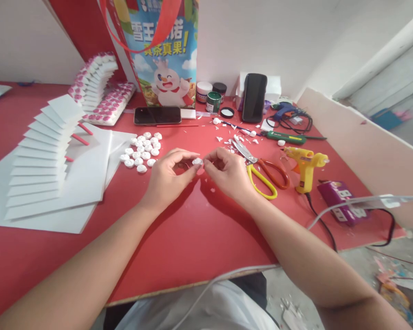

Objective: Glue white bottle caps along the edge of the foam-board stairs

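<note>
Between the fingertips of my left hand (174, 173) I pinch a small white piece (197, 162), crumpled or rolled like the others on the table. My right hand (226, 172) is close beside it, thumb and fingers pressed together near the piece's right edge; what they grip, if anything, I cannot make out. Left of my hands lies a cluster of small white rolled pieces (137, 155). Scissors (250, 158) with one yellow and one red handle lie partly open just beyond my right hand, among white scraps (220, 139).
Folded white card strips (41, 156) fan out on sheets at left. At the back stand a gift bag (168, 68), paint jars (213, 101) and phones (253, 97). A yellow glue gun (305, 167), a green-handled screwdriver (285, 137) and a purple box (342, 201) occupy the right, with cables.
</note>
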A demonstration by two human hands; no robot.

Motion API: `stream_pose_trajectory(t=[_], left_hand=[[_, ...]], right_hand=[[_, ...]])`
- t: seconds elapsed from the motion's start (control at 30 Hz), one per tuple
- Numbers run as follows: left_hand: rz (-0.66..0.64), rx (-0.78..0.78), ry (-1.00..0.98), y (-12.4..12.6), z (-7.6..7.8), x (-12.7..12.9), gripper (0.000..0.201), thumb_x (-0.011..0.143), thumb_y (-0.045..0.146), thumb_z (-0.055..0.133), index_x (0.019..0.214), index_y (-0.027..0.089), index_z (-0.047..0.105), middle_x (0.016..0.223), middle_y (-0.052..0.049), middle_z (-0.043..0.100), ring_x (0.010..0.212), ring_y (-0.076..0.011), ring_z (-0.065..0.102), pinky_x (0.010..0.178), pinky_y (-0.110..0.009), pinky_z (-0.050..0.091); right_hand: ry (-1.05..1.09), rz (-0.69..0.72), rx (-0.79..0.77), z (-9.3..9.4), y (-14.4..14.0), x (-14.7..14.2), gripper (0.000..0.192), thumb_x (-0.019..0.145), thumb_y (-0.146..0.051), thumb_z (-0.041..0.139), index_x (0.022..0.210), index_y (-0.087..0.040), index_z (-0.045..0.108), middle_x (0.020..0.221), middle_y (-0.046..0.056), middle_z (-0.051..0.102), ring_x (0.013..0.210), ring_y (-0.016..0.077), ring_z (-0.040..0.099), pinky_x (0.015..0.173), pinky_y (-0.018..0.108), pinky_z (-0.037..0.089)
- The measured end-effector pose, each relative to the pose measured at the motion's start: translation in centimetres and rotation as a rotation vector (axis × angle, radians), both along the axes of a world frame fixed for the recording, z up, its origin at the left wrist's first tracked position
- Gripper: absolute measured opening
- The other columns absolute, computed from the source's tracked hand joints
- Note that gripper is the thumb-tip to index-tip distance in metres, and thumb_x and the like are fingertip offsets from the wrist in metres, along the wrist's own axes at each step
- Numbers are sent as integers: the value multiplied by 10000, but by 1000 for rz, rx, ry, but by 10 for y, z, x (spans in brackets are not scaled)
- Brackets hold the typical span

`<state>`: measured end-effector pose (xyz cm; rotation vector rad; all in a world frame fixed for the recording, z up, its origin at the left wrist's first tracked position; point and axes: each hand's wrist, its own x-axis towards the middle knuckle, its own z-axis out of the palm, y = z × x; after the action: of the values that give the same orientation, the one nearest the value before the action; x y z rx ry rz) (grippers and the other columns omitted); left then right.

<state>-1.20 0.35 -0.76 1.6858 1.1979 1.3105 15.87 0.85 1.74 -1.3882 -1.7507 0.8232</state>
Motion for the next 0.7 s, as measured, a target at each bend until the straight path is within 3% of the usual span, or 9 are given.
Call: stream_pose_trajectory(t=[0.1, 0.2, 0.37, 0.5, 0.6, 0.7], left_hand=[[30, -11, 7, 0, 1, 0, 232, 871, 376, 765, 984, 174, 767, 986, -74, 752, 889, -190, 709, 830, -318, 588], [56, -38, 11, 1, 2, -1, 232, 852, 372, 780, 978, 177, 771, 972, -69, 763, 878, -188, 712, 821, -311, 590], [80, -78, -31, 3, 2, -3, 233, 831, 354, 788, 986, 181, 769, 959, -60, 767, 852, -187, 721, 823, -328, 604], [62, -108, -117, 4, -2, -3, 260, 822, 358, 794, 1000, 171, 761, 940, -68, 769, 848, -196, 745, 836, -348, 621], [47, -146, -193, 5, -4, -1, 282, 810, 373, 807, 999, 170, 752, 965, -78, 778, 853, -203, 760, 832, -356, 635], [44, -199, -245, 5, -3, 1, 310, 796, 386, 823, 998, 166, 740, 937, -79, 786, 830, -205, 768, 823, -363, 643]], right_hand=[[-28, -10, 10, 1, 1, 2, 143, 872, -264, 582, 749, -192, 588, 642, -22, 605, 553, 113, 499, 595, 261, 374], [-172, -7, 53, 15, -1, 6, 253, 939, -318, 538, 715, -201, 534, 624, -8, 574, 566, 126, 483, 582, 270, 334], [-812, -9, 46, 57, -29, 25, 360, 940, -249, 524, 599, -222, 411, 565, 23, 492, 515, 152, 380, 543, 328, 201], [-977, -254, -38, 62, -63, 74, 434, 974, -405, 490, 576, -238, 447, 581, 66, 549, 528, 206, 481, 555, 344, 286], [-963, -610, 49, 46, -77, 123, 291, 921, -462, 539, 799, -217, 640, 893, 164, 695, 758, 309, 635, 642, 396, 430], [-907, -752, 46, 30, -71, 160, 324, 898, -490, 549, 907, -190, 672, 961, 211, 679, 929, 364, 650, 730, 447, 478]])
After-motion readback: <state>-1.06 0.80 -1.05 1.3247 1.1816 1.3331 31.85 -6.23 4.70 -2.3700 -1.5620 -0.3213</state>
